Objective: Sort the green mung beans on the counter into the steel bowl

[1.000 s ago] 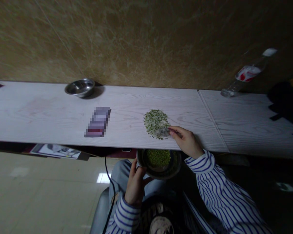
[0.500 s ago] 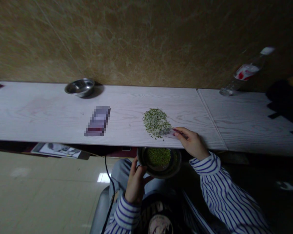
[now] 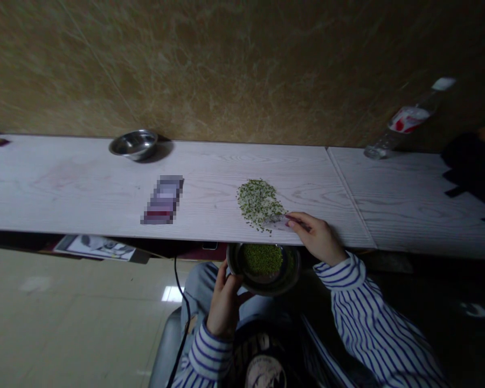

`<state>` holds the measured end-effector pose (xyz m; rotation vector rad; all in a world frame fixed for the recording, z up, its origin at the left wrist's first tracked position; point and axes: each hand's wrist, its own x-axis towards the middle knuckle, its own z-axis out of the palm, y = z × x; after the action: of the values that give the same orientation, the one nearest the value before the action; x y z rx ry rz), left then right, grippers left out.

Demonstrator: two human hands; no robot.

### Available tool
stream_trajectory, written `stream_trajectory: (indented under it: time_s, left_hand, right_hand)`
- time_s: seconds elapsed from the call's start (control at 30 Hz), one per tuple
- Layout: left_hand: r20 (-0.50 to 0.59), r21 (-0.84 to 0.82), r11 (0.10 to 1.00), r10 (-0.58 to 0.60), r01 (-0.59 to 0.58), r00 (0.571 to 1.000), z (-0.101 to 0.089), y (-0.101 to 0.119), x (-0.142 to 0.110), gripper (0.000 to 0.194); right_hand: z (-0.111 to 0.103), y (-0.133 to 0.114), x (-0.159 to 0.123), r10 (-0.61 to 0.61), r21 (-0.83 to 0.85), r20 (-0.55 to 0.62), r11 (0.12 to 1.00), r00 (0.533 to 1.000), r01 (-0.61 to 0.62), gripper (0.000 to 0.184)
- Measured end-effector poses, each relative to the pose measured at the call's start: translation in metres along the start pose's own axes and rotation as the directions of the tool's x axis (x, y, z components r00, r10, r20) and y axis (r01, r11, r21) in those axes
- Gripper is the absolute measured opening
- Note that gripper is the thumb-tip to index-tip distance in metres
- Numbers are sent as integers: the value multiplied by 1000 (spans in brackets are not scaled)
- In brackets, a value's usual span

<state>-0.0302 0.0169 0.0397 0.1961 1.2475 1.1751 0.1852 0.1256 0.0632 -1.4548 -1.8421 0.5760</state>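
My left hand (image 3: 225,302) grips the left rim of a metal bowl (image 3: 294,272), fingers wrapped round its side. The bowl is just below the front edge of the table, over my lap, with green mung beans (image 3: 262,260) inside. On the table lies a loose pile of mung beans mixed with white grains that look like rice (image 3: 256,198). My right hand (image 3: 313,235) pinches a small, clear plastic piece (image 3: 275,221) with a dark reddish edge; its exact kind is unclear. The far end of this piece touches the pile's lower right side.
An upright plastic bottle (image 3: 408,119) with a red and white label stands at the right rear. A second metal bowl (image 3: 134,145) sits near the wall, and a blurred-out flat object (image 3: 164,199) lies left of the pile. Dark cloth-like material (image 3: 469,167) is at far right.
Both hands, the bowl and the pile stay almost in place. Only a very slight shift of the view shows.
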Motion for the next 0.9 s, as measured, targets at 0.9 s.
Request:
stream_trajectory:
  time_s: [0.9]
  left_hand:
    - [26, -6, 1000, -9, 9, 1000, -3, 0, -1, 52]
  right_hand:
    - [2, -8, 3, 6, 25, 44, 1000, 999, -7, 24]
